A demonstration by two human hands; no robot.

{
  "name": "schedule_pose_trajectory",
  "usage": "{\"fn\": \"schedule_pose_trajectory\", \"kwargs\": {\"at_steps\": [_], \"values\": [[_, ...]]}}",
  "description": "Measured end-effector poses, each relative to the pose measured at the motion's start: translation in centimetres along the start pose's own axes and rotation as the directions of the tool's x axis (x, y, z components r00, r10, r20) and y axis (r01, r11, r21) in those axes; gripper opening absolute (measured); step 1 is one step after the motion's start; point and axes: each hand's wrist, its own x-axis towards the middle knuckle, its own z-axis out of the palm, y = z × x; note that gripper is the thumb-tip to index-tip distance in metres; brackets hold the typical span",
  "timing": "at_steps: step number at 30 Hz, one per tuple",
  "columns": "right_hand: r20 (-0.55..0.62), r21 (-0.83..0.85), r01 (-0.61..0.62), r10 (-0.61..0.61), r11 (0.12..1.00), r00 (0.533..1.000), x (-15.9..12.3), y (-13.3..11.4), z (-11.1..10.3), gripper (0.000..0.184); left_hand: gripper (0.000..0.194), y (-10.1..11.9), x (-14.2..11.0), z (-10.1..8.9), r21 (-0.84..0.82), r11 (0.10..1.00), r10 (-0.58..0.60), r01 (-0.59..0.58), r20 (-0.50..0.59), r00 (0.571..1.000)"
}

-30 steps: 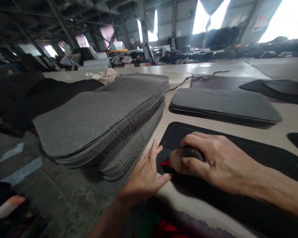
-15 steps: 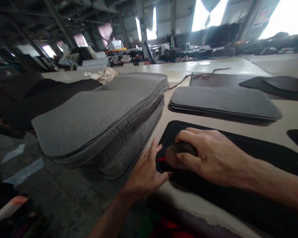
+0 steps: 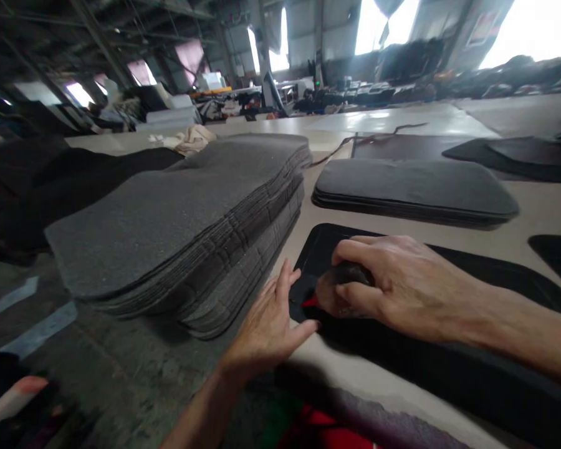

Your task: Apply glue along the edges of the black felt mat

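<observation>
On the table lies a black sheet (image 3: 453,252) with rounded corners, like a mat. My right hand (image 3: 402,287) is closed around a dark brown, rounded tool (image 3: 330,290) with a pointed red tip. The tip is at the sheet's left end; I cannot tell its exact kind or whether it touches. Spread along that same left edge is my left hand (image 3: 266,327), its fingers apart and holding nothing. The fingertips and thumb rest at the sheet's border, just left of the red tip. Most of the tool's far side is hidden in my right hand.
A tall stack of grey sheets (image 3: 168,212) stands to the left, overhanging the table's edge. Behind the black sheet is a lower stack of grey mats (image 3: 416,184). Another black piece (image 3: 558,259) lies at the right. A thin dark strip (image 3: 369,138) and crumpled cloth (image 3: 194,138) lie farther back.
The red tip has shifted slightly right, away from my left fingers, with my right hand. My left hand keeps its spread at the edge. The whole view has shifted a little.
</observation>
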Motion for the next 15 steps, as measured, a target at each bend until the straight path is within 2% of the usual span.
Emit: {"fn": "schedule_pose_trajectory", "kwargs": {"at_steps": [10, 15], "values": [[0.012, 0.020, -0.085, 0.085, 0.996, 0.996, -4.7, 3.1, -1.5, 0.009, 0.108, 0.2, 0.3, 0.0, 0.045, 0.999, -0.006, 0.006, -0.011, 1.000], [0.087, 0.110, -0.221, 0.212, 0.969, 0.973, -8.4, 4.5, -2.9, 0.015, 0.103, -0.1, 0.5, 0.0, 0.085, 0.996, 0.015, -0.015, -0.004, 1.000]]}}
